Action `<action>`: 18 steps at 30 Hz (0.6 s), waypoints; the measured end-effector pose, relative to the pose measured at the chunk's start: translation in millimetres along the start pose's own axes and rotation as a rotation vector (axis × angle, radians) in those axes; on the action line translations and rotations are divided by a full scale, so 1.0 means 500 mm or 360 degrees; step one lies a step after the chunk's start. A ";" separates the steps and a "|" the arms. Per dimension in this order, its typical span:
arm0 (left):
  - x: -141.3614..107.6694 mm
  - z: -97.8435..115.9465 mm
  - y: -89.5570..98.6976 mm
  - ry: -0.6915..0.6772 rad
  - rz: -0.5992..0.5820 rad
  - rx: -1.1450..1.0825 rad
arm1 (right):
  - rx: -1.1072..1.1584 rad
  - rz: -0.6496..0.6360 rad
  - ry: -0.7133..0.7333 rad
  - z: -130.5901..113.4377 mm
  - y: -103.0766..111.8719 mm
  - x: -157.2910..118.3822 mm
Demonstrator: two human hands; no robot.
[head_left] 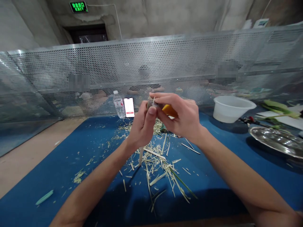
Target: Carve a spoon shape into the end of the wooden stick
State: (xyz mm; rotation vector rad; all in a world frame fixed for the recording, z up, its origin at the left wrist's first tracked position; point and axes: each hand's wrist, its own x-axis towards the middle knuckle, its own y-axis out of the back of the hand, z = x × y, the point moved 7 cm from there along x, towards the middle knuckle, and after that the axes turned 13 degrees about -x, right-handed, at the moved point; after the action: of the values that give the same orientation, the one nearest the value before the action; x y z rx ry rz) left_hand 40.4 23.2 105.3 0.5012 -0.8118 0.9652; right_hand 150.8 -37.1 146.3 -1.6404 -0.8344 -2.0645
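Hands meet close together above the middle of the bench (59, 176), both curled shut rather than spread. The left hand (140, 129) closes around a thin pale stick (141, 156), whose long axis runs nearly upright, its lower end pointing down at the bench and its upper end hidden in the grip. The right hand (182, 118) reaches across from the right, its fingers (170, 101) pinching an orange piece (169, 110) that slants down to the right. A small grey wad (150, 102) sits between the two hands, nearer the left thumb; which hand holds it is hard to tell. Shreds of straw (153, 160) lie scattered beneath the hands. Beyond them stand a water bottle (119, 105) and a phone (129, 107), off to the left. A white plastic tub (233, 108) and a steel tray (276, 142) sit to the right, nearer the right hand.
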 end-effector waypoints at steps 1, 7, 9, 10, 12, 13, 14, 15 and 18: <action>0.000 0.000 -0.001 0.0010 -0.0014 -0.0006 | -0.0003 0.0025 -0.0018 0.002 0.003 0.001; 0.000 0.001 -0.004 0.0062 -0.0016 -0.0101 | -0.0058 0.0027 0.0006 -0.003 0.008 0.005; -0.002 0.004 -0.007 0.0047 -0.0027 -0.0140 | -0.0083 -0.0035 0.0060 -0.008 0.000 0.004; -0.003 0.005 -0.009 0.0039 -0.0036 -0.0159 | -0.0080 -0.0047 0.0078 -0.011 -0.002 0.004; -0.005 0.008 -0.013 0.0024 -0.0059 -0.0195 | -0.0062 -0.0045 0.0086 -0.012 -0.003 0.003; -0.006 0.009 -0.015 0.0019 -0.0070 -0.0207 | -0.0054 -0.0035 0.0083 -0.013 -0.003 0.003; -0.007 0.011 -0.016 0.0017 -0.0075 -0.0210 | -0.0049 -0.0027 0.0077 -0.013 -0.002 0.003; -0.007 0.011 -0.016 0.0016 -0.0076 -0.0206 | -0.0044 -0.0026 0.0072 -0.012 -0.002 0.002; -0.009 0.009 -0.014 0.0033 -0.0059 -0.0178 | -0.0030 -0.0037 0.0075 -0.012 -0.002 0.001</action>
State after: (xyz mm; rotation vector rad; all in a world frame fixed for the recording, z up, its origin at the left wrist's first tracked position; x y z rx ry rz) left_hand 43.4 14.2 104.5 0.4078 -0.8299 0.8842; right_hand 145.4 -40.2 145.8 -1.5926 -0.8243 -2.1245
